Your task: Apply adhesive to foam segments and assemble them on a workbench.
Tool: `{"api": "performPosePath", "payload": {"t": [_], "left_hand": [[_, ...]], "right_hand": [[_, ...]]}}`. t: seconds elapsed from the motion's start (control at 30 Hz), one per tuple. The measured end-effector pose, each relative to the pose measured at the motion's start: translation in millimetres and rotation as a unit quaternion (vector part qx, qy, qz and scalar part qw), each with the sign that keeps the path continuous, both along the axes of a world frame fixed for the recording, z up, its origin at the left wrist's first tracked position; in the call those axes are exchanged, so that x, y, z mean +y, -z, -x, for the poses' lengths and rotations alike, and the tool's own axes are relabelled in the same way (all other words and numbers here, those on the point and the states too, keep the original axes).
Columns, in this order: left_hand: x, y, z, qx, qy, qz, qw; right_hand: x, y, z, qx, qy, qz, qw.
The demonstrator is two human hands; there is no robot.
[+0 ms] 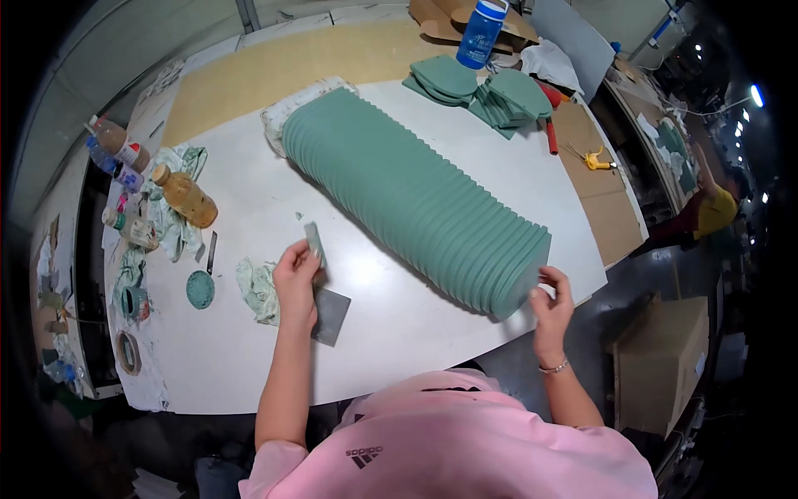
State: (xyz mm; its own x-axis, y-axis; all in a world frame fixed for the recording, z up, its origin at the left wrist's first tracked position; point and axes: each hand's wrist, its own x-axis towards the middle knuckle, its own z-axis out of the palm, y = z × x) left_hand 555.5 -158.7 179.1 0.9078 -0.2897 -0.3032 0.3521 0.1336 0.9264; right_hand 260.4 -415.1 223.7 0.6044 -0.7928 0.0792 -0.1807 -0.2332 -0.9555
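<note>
A long leaning row of thin green rounded plates (399, 183) runs diagonally across the white table (399, 366). My left hand (298, 274) is closed on a small flat green strip (315, 243), pinched between thumb and fingers and held tilted up. Partly under that hand, a dark grey square sheet (333, 316) lies on the table. At the near right end of the row is my right hand (554, 309), its thumb and fingers apart and curved, fingertips at the last plate's face. Nothing shows in its grasp; whether the fingertips touch the plate I cannot tell.
Left: crumpled cloth (259, 291), a round tub of green paste (200, 289), a tape roll (128, 353) and a yellowish bottle (187, 198). Far side: stacked green plates (445, 79) and a blue bottle (482, 35). Right: a yellow-handled tool (595, 160), cardboard box (661, 362) and another person (716, 208).
</note>
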Motion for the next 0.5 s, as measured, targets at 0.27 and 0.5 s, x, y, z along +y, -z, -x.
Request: {"api": "performPosePath", "payload": {"t": [0.27, 0.5], "left_hand": [[-112.4, 2.4, -85.8, -0.411, -0.071, -0.276, 0.866], [-83.4, 14.9, -55.9, -0.412, -0.061, -0.406, 0.814]], "right_hand": [[-93.9, 69.5, 5.2, 0.069, 0.097, 0.11, 0.987], [-107.0, 80.4, -27.4, 0.039, 0.048, 0.049, 0.997]]}}
